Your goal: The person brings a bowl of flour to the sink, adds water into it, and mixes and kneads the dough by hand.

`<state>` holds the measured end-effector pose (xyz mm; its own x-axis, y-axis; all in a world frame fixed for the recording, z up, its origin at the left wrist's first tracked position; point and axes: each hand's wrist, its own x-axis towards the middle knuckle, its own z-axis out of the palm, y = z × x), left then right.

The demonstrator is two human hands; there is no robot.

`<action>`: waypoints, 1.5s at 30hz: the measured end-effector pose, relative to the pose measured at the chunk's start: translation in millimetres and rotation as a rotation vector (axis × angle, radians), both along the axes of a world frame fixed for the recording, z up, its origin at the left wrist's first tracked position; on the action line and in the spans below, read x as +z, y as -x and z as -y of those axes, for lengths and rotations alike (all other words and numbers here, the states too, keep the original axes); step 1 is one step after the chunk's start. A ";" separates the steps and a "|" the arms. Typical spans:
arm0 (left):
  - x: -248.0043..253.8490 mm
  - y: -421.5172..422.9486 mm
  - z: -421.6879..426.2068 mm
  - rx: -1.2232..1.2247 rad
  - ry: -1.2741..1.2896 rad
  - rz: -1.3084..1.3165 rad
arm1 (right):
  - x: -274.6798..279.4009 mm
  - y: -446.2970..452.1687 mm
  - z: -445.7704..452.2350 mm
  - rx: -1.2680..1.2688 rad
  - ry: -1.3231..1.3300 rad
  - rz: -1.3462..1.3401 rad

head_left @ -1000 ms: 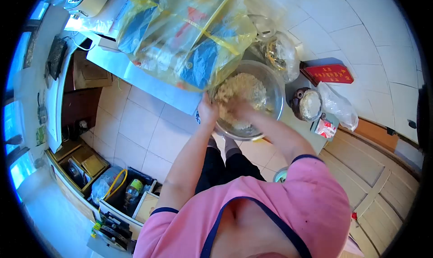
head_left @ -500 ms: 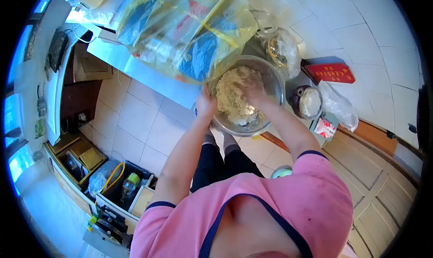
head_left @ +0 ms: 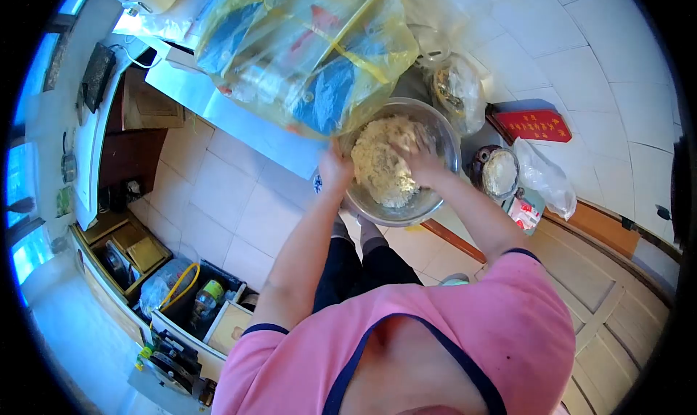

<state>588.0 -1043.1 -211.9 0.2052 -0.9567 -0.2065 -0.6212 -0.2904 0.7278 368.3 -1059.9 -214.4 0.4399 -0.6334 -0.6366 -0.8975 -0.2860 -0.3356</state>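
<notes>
A large metal mixing bowl (head_left: 451, 170) holds a pale, crumbly heap of floury dough (head_left: 381, 157). On the bowl's left rim, my left hand (head_left: 335, 168) is closed, steadying the side nearest the counter. My right hand (head_left: 421, 161) lies inside the bowl, at the right side of the dough, its fingers spread and touching the mixture. Some fingertips are hard to separate from the flour. Over the bowl's far left edge hangs a yellow translucent plastic bag (head_left: 312, 59).
Right of the bowl stand a container of white flour (head_left: 499, 172), a clear plastic bag (head_left: 544, 175) and a red sign (head_left: 534, 125). Another bagged item (head_left: 457, 92) sits behind the bowl. Open drawers (head_left: 196, 299) are at lower left, beside the tiled floor (head_left: 232, 197).
My right hand has shifted slightly toward the right side of the bowl, its fingers now more spread. My left hand stays at the rim. The whole view has moved a little.
</notes>
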 end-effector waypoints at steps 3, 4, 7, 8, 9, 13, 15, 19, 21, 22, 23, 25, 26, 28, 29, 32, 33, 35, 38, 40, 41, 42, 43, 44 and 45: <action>6.5 6.8 -0.3 0.044 -0.131 -0.023 | 16.5 -16.3 -54.2 -0.055 -0.259 -0.141; 6.0 7.4 -2.1 0.046 -0.141 -0.003 | 1.7 -35.2 -64.8 -0.058 -0.264 -0.141; 4.4 5.7 -1.9 -0.013 -0.058 -0.055 | -33.8 -65.2 -63.4 -0.095 -0.017 0.303; 0.6 4.3 1.6 -0.010 -0.052 -0.046 | -43.3 -64.5 -36.9 0.105 0.065 0.173; -5.5 1.2 3.3 -0.026 -0.029 -0.007 | -50.7 -64.8 -16.6 0.292 0.142 0.041; 1.8 3.0 -0.4 0.016 -0.028 -0.011 | -1.6 8.8 2.0 0.114 0.215 -0.058; -9.1 4.4 -0.7 0.045 0.008 -0.027 | 2.2 5.2 -32.8 0.081 0.083 -0.089; -4.7 7.6 -2.5 0.057 0.013 -0.001 | -50.4 -41.0 -76.6 -0.174 -0.147 0.259; -12.9 2.1 0.1 0.009 -0.034 -0.008 | -42.9 -58.9 -42.0 0.238 0.109 0.177; -15.9 -2.7 0.2 -0.047 -0.091 -0.010 | -8.4 -58.7 -6.3 0.298 0.083 0.039; -10.4 -2.5 -2.5 -0.052 -0.104 -0.003 | 22.6 -55.3 15.5 0.354 0.043 -0.098; 6.7 2.1 1.6 -0.002 -0.132 -0.002 | -6.0 -10.1 2.1 0.220 0.142 -0.051; 0.8 1.1 0.4 -0.003 -0.127 -0.004 | -14.4 3.5 2.0 0.090 0.256 -0.013; -21.2 6.3 -5.3 0.040 0.130 0.067 | 10.3 6.2 -28.0 0.041 -0.090 -0.169; -19.6 9.8 -4.8 0.043 0.123 0.056 | 2.0 2.8 -47.9 0.056 -0.148 -0.090; -3.3 10.3 -3.1 0.062 0.004 0.000 | -46.4 -42.9 -85.8 0.022 -0.025 0.190; 0.2 9.1 -1.5 0.023 -0.039 -0.023 | -57.9 -54.3 -74.2 0.207 0.173 0.074; 3.4 4.7 5.1 -0.018 -0.082 -0.034 | -28.2 -61.1 -17.5 0.348 0.216 -0.043; 1.4 4.8 -0.4 -0.044 -0.026 -0.081 | -16.6 -7.2 8.6 0.130 0.180 0.030; -11.1 5.9 0.3 -0.031 0.142 0.006 | -6.9 11.6 -13.1 0.051 0.084 -0.016; -9.8 6.8 0.5 -0.026 0.139 -0.002 | 0.0 15.7 -31.6 -0.026 -0.028 -0.057; -6.4 8.0 -1.6 -0.007 0.079 -0.031 | 10.0 7.1 -48.1 0.032 -0.065 -0.038; -3.0 9.5 -2.2 0.018 0.022 -0.057 | 17.6 -9.0 -58.0 0.095 -0.099 -0.018; 0.2 10.5 -1.0 0.018 0.024 -0.059 | 1.8 -25.1 -68.3 0.137 -0.043 0.006; 3.5 10.8 0.2 0.029 -0.018 -0.070 | -14.9 -39.0 -74.3 0.178 0.016 0.033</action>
